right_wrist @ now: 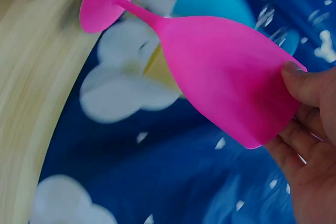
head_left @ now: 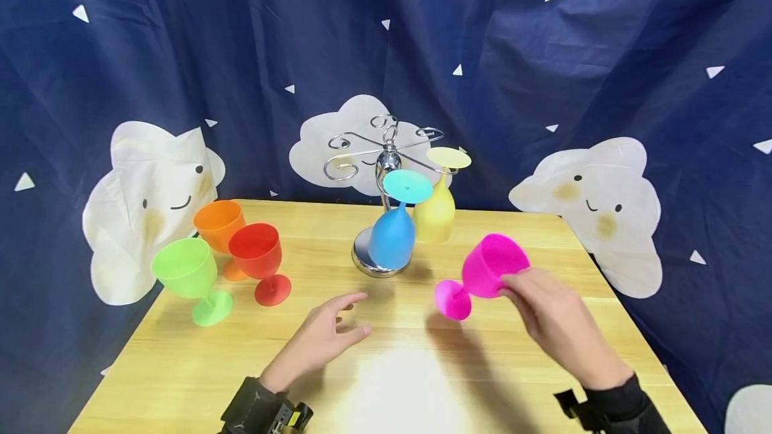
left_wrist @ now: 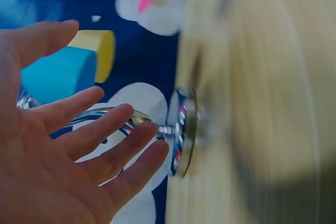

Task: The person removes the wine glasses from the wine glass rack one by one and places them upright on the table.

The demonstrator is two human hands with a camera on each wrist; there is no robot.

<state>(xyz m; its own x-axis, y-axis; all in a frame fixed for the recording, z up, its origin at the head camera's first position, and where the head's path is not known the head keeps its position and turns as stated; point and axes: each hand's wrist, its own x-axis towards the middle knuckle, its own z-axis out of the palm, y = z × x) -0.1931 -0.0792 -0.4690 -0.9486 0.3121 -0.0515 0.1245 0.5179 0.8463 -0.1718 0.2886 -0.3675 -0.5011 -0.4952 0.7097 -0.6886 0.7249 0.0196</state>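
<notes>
My right hand (head_left: 557, 317) pinches a pink goblet (head_left: 491, 263) by the rim of its bowl, thumb on one side and fingers on the other. The goblet is tilted, its foot toward the left and its mouth toward the hand, held above the table. My left hand (head_left: 322, 333) is held over the table with fingers spread and nothing in it. Ahead of it stands a chrome rack (head_left: 389, 159) with curled arms. A blue goblet (head_left: 393, 236) and a yellow goblet (head_left: 435, 213) hang from it upside down.
On the left of the wooden table (head_left: 338, 394) stand an orange goblet (head_left: 218, 225), a red goblet (head_left: 256, 251) and a light green goblet (head_left: 185, 270), all upright. A dark blue curtain (head_left: 422, 32) with clouds and white triangles hangs behind the table.
</notes>
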